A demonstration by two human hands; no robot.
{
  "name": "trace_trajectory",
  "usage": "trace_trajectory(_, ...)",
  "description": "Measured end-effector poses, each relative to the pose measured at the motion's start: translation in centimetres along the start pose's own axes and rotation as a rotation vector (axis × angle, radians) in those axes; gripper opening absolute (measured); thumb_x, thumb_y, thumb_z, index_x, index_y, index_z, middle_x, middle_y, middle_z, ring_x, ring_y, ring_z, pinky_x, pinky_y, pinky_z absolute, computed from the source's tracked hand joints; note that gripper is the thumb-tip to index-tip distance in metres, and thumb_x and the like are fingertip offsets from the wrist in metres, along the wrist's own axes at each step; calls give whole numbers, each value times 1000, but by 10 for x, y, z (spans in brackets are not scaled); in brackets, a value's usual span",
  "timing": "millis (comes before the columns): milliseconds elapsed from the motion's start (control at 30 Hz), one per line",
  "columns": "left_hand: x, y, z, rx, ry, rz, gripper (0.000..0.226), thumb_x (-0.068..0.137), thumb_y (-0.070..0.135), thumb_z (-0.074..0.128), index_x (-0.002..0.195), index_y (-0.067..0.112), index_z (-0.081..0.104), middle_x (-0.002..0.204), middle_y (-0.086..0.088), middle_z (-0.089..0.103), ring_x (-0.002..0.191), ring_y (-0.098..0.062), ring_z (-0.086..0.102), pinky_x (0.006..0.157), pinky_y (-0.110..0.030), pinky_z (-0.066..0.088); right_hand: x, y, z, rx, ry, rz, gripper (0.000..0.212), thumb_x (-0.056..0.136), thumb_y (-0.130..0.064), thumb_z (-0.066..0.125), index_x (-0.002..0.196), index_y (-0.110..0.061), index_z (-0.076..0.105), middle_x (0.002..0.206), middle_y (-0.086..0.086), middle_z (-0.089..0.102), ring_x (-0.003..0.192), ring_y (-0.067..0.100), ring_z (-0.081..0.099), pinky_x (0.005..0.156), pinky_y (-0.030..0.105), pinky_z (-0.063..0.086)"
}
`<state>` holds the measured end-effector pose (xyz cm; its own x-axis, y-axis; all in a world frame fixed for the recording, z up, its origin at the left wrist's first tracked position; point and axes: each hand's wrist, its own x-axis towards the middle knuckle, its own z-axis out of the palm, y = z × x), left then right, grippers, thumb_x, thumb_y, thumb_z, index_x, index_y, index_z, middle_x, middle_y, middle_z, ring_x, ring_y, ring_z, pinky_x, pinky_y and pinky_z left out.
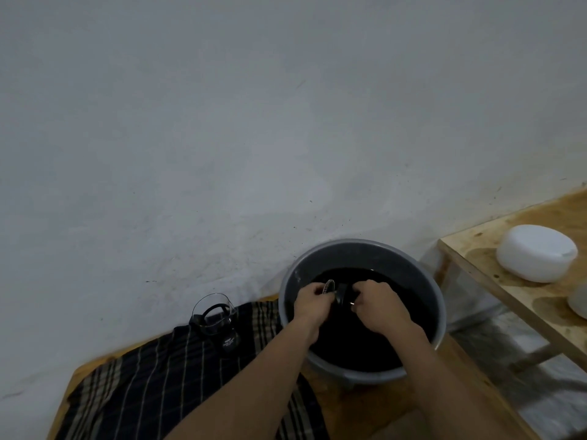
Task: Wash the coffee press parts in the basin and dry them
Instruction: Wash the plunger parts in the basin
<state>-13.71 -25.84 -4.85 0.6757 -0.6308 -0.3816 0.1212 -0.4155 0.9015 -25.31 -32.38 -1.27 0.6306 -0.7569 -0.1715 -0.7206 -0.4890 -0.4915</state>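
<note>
Grey object (578,302), perhaps a bowl, cut by right edge.

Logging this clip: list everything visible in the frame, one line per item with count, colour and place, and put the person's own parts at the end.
basin: one, grey, holding dark water, against the wall at centre right
press part: one, black with a metal mesh disc, held over the water between both hands
glass carafe: one, clear with black handle, on the cloth left of the basin
cloth: one, dark with pale stripes, spread on the wooden surface at lower left
wooden shelf: one, light wood, at right
white container: one, white, round, on the shelf
wall: one, whitish, behind everything
left hand: one, grip closed on the press part
right hand: one, grip closed on the press part
</note>
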Motion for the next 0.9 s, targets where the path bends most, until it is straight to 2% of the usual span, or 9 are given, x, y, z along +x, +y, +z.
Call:
trace_trajectory(67,-3,3,-6,18,13,39,18,87,15,65,105,15,68,95,-9,71,86,-24,68,75,-34,58,-3,1,4,88,15,-14,23,86,-16,62,109,-17,66,97,7,72,93,27,66,77,36,54)
trace_trajectory(133,-9,5,-16,58,20,103,16,87,14,67,104,13,66,93,-7,69,83,-21,65,73,-31,53,-8,-2,8,126,28,-55,6,86,-15,64,89,-20,63,86,2,70,86,23,66,70,32,51)
trace_trajectory(200,-17,7,-31,76,27,143,11,87,16,68,98,15,64,91,-6,68,84,-21,65,77,-34,53,-14,-10,13,154,38,-111,13,87,-14,65,78,-21,58,78,-4,66,78,18,63,64,29,48)
trace_trajectory(300,-28,6,-64,104,74,173,14,85,21,69,96,11,69,89,-7,69,81,-20,64,74,-33,51,-25,-34,20,189,33,-189,4,87,-15,64,86,-18,65,80,-5,68,76,15,63,61,28,48)
trace_trajectory(433,-50,-14,-119,77,129,139,11,85,27,69,81,18,68,79,-4,70,73,-19,63,67,-33,51,-48,-80,45,190,-2,-268,17,86,-10,57,78,-24,61,70,-4,64,68,14,61,56,25,45)
trace_trajectory(533,-69,-49,-160,87,168,43,11,83,25,69,76,16,67,66,-3,64,64,-20,58,62,-32,46,-66,-111,79,131,-118,-255,24,85,-10,58,65,-22,52,75,2,66,77,20,63,65,29,48)
trace_trajectory(700,-104,-128,-204,118,155,-189,10,86,18,63,81,11,67,77,-12,65,73,-27,64,65,-39,56,-105,-134,153,20,-361,-225,4,86,-17,66,90,-16,67,96,7,72,92,23,67,82,36,56)
trace_trajectory(800,-122,-156,-214,235,173,-217,12,89,21,59,82,14,66,83,-10,68,79,-27,68,70,-37,57,-129,-137,185,-5,-389,-217,5,88,-16,62,92,-17,64,101,8,70,94,25,65,79,34,55)
trace_trajectory(900,-134,-169,-223,329,184,-181,16,92,26,57,96,13,67,85,-6,66,77,-20,63,63,-27,51,-148,-140,205,-24,-355,-210,8,91,-14,56,86,-20,56,94,4,65,86,21,61,72,31,50)
